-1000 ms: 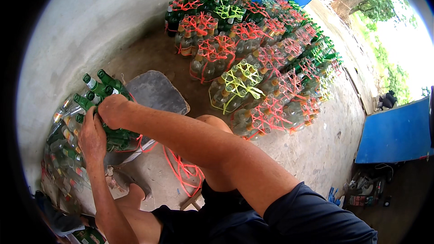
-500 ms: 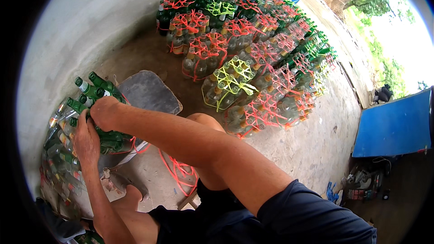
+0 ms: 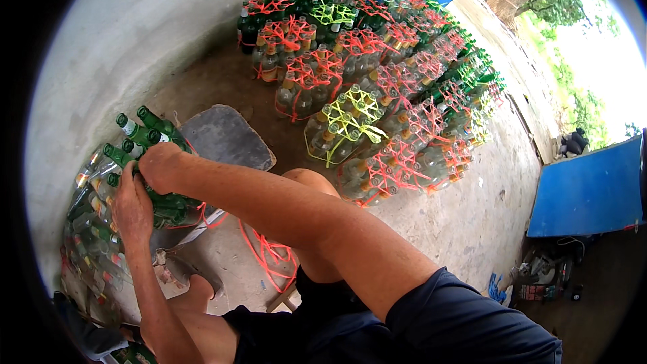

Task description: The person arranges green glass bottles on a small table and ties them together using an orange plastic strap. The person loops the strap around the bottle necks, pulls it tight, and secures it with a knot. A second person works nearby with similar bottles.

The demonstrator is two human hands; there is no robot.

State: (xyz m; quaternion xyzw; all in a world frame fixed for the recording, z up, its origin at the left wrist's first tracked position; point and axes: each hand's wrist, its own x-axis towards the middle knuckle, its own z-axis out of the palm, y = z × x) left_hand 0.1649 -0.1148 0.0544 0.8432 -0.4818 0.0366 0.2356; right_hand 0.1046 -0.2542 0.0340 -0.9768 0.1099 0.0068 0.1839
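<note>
Several green glass bottles (image 3: 131, 129) stand packed together at the left, their necks tilted toward the wall. My right hand (image 3: 162, 167) reaches across and is bent closed among the necks, back of the hand up; whatever its fingers hold is hidden. Against it from the near side, my left hand (image 3: 133, 209) has its fingers curled by a green bottle neck (image 3: 118, 155). What it grips, if anything, cannot be made out. Red plastic strap (image 3: 210, 220) shows around the lower part of this bunch and trails onto the floor.
A heap of loose clear bottles (image 3: 91, 229) lies along the wall at the left. Beyond the bunch is a dark flat board (image 3: 229, 138). Many bottle bundles tied with red strap (image 3: 397, 155) and yellow strap (image 3: 350, 118) fill the far floor. A blue panel (image 3: 586, 189) stands right.
The view has shifted very slightly. Both hands stay together at the green bottle necks, with little visible movement.
</note>
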